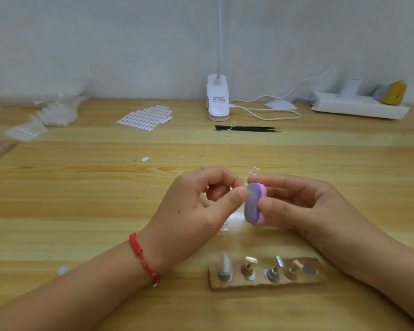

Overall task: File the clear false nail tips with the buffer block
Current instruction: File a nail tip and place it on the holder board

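Just above the counter [81, 211], the right hand [308, 206] grips the buffer block [252, 204] between thumb and fingers [280, 182]. Its long axis is roughly upright in view and its purple face is turned left. Against that face, the left hand [196, 206] pinches a clear nail tip [243, 188], too faint to show which way it points.
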